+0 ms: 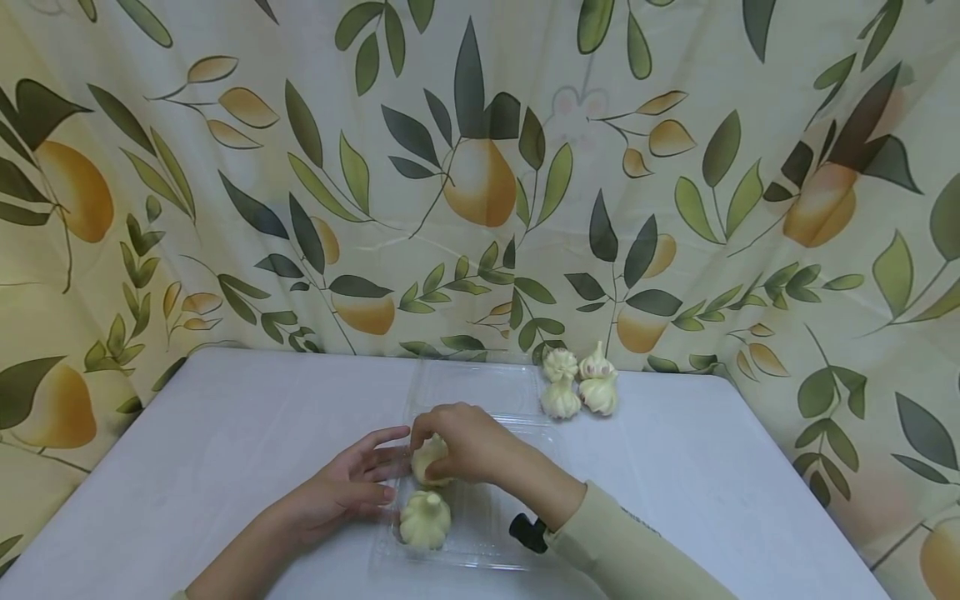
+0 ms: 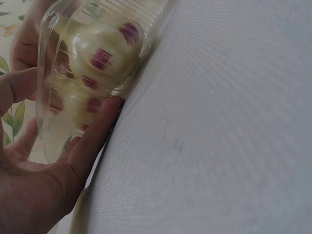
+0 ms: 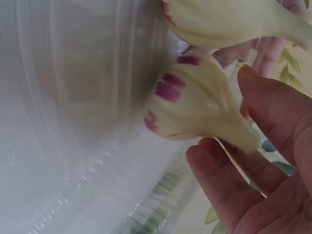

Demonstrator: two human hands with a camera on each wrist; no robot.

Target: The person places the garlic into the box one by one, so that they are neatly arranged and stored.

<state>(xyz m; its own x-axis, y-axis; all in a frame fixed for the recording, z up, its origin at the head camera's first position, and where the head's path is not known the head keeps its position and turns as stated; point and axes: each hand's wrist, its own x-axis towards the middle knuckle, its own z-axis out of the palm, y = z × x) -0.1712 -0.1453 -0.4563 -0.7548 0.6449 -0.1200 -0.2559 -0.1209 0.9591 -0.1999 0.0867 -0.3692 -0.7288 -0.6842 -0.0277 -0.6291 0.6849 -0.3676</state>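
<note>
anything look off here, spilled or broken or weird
Nothing looks spilled or broken. One oddity: in the right wrist view, the garlic bulb at the right hand has blocky purple patches that look almost painted on, so it may be imitation.

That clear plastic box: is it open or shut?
Open. In the head view, its lid lies folded back beyond the base, and two garlic bulbs sit uncovered in that base.
</note>
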